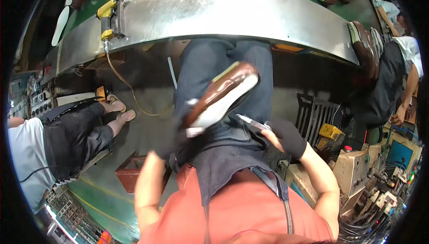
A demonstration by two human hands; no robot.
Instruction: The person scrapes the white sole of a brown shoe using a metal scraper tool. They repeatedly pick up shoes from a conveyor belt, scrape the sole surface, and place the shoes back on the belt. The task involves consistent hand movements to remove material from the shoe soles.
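Observation:
A glossy brown shoe [219, 93] with a pale, whitish underside is tilted over my lap, its toe pointing up and to the right. Around its lower left end is my left hand [172, 139] in a black glove, closed on it and smeared by motion. My right hand [286, 137], in a black glove with bare fingertips, grips a slim silver-white hand tool [251, 122]. Its tip points up and left toward the shoe, a short gap away. Whether that tool is a knife or something else cannot be made out. A dark apron [228, 154] covers my lap.
A metal-topped bench [214, 9] curves across in front, with a yellow-and-black air stapler [108, 18] on it and a hose [129, 87] hanging down. Brown shoes [364, 47] lie at its right end. Co-workers [67, 141] sit left and right. Machinery [357, 168] stands close right.

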